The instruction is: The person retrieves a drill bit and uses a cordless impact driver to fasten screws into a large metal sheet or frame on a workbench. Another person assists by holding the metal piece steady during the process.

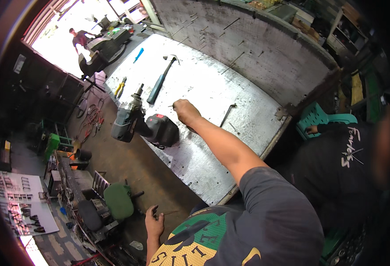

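Note:
My right hand (pixel 186 112) reaches out over the bare metal tabletop (pixel 248 111), its fingers closed. A small dark tip pokes out at the fingers; what it belongs to is hidden. Low at my left side, my left hand (pixel 154 221) hangs off the table with fingers apart, holding nothing. Left of my right hand, a cordless impact wrench (pixel 130 116) with a black and red battery rests at the table's edge. Beyond it lies a claw hammer (pixel 158 84) with a dark blue-grey handle. To the right of my hand is a thin bent metal rod (pixel 226 116).
Yellow-handled pliers (pixel 120 88) and a blue tool (pixel 138 55) lie farther off on the table. An upright metal panel (pixel 257 53) borders its far side. At right, a person in black (pixel 337 168) is near a green chair (pixel 314 117). A green seat (pixel 118 201) stands lower left.

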Demonstrator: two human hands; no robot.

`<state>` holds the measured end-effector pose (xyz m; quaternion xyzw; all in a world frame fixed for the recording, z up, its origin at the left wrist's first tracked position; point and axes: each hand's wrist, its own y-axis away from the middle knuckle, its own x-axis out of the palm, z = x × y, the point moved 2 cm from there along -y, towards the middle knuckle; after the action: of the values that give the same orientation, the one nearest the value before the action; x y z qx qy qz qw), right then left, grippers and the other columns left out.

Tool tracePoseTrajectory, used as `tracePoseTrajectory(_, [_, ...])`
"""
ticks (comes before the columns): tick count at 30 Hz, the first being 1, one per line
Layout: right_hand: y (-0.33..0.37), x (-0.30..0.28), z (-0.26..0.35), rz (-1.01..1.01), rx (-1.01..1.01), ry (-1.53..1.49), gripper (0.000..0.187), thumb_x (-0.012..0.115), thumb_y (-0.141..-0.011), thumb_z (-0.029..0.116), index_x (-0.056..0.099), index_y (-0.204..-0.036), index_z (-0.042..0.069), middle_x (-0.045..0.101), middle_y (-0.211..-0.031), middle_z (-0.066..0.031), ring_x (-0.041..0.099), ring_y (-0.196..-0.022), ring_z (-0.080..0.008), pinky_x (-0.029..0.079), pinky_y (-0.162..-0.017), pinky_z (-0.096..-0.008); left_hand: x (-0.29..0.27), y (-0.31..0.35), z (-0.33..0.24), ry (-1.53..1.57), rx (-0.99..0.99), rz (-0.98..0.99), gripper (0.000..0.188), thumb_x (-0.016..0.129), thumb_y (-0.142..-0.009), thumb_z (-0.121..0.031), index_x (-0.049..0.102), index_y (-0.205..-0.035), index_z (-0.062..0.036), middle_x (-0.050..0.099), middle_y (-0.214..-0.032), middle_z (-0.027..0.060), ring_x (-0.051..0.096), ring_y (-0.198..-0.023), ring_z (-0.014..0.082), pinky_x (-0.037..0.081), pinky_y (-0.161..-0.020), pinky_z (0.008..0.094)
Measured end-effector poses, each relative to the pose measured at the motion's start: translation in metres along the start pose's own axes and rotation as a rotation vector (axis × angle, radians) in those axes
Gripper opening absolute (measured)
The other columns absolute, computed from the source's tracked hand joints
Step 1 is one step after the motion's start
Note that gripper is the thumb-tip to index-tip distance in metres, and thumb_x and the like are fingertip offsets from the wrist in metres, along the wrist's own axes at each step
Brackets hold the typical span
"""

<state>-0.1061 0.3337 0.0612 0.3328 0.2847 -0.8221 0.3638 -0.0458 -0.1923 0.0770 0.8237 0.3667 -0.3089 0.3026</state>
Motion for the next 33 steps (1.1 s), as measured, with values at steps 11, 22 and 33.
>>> tracePoseTrajectory(11, [0.273,-0.226,-0.174,-1.362,0.592,-1.540,0.032,0.057,-0.107,0.010,0.056,-0.139,0.015,0.071,-0.100,-0.0056,0.067,-0.081,-0.0181,0.059,-0.074,-0.0354,0.060,-0.083,0.028,0.361,-0.309,0.433,0.055,0.073,-0.096,-0.012,0.055,-0.147,-0.0034,0.066,-0.139,0.0164,0.069,-0.111,0.0255,0.056,-0.091,0.0403])
tracePoseTrajectory(22, [0.310,-0.261,-0.335,-1.360,0.867,-1.019,0.025,0.065,-0.101,0.005,0.069,-0.126,0.009,0.069,-0.105,-0.0054,0.070,-0.087,-0.0189,0.058,-0.073,-0.0334,0.130,-0.108,-0.114,0.638,-0.256,0.475,0.040,0.078,-0.098,-0.034,0.052,-0.111,-0.0064,0.050,-0.071,-0.0013,0.050,-0.061,0.0133,0.042,-0.054,0.0356])
tracePoseTrajectory(33, [0.272,-0.274,-0.457,-0.821,0.574,-0.748,0.030,0.080,-0.082,0.009,0.075,-0.109,-0.004,0.076,-0.093,-0.0102,0.073,-0.080,-0.0236,0.057,-0.075,-0.0341,0.136,-0.100,-0.115,0.635,-0.224,0.340,0.045,0.082,-0.095,-0.042,0.051,-0.089,-0.0091,0.050,-0.071,-0.0017,0.045,-0.056,0.0123,0.039,-0.051,0.0325])
